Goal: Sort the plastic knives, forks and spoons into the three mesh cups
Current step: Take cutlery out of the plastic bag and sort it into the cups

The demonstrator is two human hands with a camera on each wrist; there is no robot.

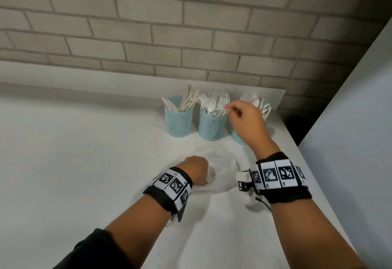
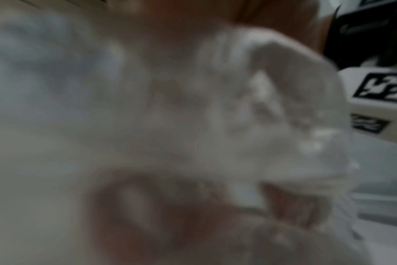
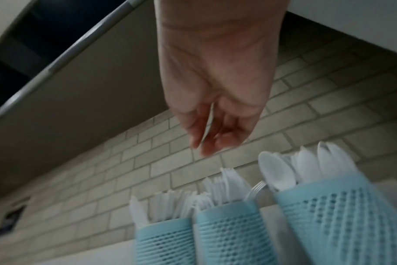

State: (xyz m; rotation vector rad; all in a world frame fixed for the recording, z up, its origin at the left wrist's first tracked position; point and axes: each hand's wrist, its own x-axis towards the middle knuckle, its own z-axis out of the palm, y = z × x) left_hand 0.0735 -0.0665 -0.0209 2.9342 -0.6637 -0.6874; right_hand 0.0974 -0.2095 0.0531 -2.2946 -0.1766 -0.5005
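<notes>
Both hands are at work over the white worktop (image 1: 84, 141). The right hand (image 1: 247, 120) is raised above the cups, its thumb and fingers pinching a thin white piece of cutlery (image 3: 208, 123); only a sliver of it shows between the fingers, so its kind cannot be told. The left hand (image 1: 196, 171) lies low on the worktop, fingers curled into a crumpled clear plastic bag (image 1: 222, 167); the left wrist view is too blurred to show more than plastic film over skin.

Three pale blue mesh cups stand in a row near the back right corner of the worktop, close beside one another. The left cup (image 1: 178, 120) holds white plastic knives (image 1: 187, 100), blades up and leaning. The middle cup (image 1: 212, 125) holds white forks (image 1: 216, 99), tines up, with what looks like a spoon bowl among them. The right cup (image 1: 237, 137) is mostly hidden behind the right hand in the head view and holds white spoons (image 1: 257, 101), bowls up. The right hand hovers between the middle and right cups, just above their rims.

Each wrist wears a black band with black-and-white square markers. A grey-white brick wall (image 1: 191, 25) rises behind the worktop, and a pale flat panel (image 1: 364, 120) stands to the right, with a dark gap between it and the wall.
</notes>
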